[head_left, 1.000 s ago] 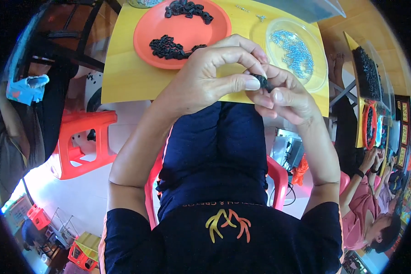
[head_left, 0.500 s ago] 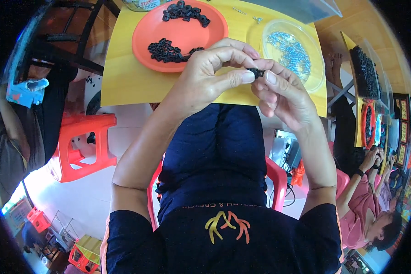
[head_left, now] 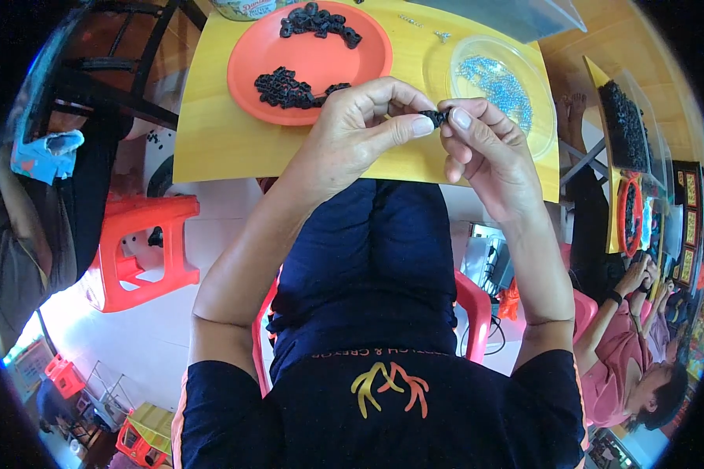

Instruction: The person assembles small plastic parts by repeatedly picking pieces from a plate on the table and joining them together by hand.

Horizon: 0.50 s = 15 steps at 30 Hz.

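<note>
A small black piece (head_left: 432, 118), its exact kind too small to tell, is held between my two hands above the yellow table (head_left: 235, 156). My left hand (head_left: 368, 129) pinches one end between thumb and fingers. The thumb and forefinger of my right hand (head_left: 489, 144) close on the other end, and its lower fingers curl loosely. Left of the hands, an orange-red plate (head_left: 313, 66) carries black parts in two groups, a far pile (head_left: 321, 23) and a nearer pile (head_left: 284, 87). A round clear tray (head_left: 546, 141) of shiny blue-silver beads (head_left: 497, 90) lies beyond my right hand.
A tin (head_left: 246, 8) and a clear plastic box (head_left: 516, 19) stand at the table's far edge. Small metallic bits (head_left: 442, 36) lie near the tray. A red stool (head_left: 145, 250) is at left. At right, a person in pink (head_left: 614, 352) sits by another table.
Both hands have shifted slightly, and the black piece has moved a little left and farther away. My right hand's fingers have drawn back somewhat, uncovering more of the piece's surroundings.
</note>
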Each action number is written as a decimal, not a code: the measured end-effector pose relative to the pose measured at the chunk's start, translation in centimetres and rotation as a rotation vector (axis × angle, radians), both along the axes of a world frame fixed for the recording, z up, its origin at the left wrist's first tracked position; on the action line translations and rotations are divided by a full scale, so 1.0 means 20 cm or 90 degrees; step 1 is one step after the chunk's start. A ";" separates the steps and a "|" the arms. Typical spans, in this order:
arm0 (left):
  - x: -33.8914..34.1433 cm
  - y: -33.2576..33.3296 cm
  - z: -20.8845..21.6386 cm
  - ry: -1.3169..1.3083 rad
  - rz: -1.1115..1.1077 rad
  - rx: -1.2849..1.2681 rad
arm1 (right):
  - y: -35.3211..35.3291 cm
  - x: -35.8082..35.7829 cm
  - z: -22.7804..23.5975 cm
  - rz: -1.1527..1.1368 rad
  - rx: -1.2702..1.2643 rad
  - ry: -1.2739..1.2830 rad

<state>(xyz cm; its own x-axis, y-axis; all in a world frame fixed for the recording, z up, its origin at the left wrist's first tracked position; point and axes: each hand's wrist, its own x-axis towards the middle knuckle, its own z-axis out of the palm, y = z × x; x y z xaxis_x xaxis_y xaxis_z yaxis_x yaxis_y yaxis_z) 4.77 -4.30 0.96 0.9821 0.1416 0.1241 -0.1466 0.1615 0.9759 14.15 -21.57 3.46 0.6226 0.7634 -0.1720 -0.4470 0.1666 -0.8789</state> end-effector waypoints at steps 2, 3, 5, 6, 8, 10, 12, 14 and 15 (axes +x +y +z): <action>0.00 -0.01 0.00 -0.002 0.004 -0.001 | 0.00 -0.01 0.01 -0.013 -0.026 -0.032; 0.00 -0.01 -0.01 -0.003 0.009 -0.003 | 0.01 -0.02 0.01 -0.026 -0.054 -0.063; 0.00 0.00 -0.01 -0.005 0.010 -0.005 | 0.01 -0.02 0.01 -0.030 -0.066 -0.084; 0.00 0.00 -0.01 -0.007 0.011 -0.005 | 0.01 -0.02 0.02 -0.033 -0.076 -0.105; 0.00 0.00 0.00 0.001 0.013 -0.009 | 0.00 -0.02 0.02 -0.028 -0.079 -0.111; 0.00 0.00 0.01 0.008 0.015 -0.013 | 0.00 -0.01 0.03 -0.023 -0.082 -0.116; 0.00 0.00 0.01 0.010 0.005 -0.006 | 0.00 -0.01 0.03 -0.019 -0.087 -0.121; 0.00 0.00 0.01 0.014 0.004 -0.003 | 0.00 -0.01 0.03 -0.018 -0.090 -0.136; 0.00 0.00 0.01 0.019 0.003 -0.001 | 0.00 -0.01 0.03 -0.017 -0.092 -0.152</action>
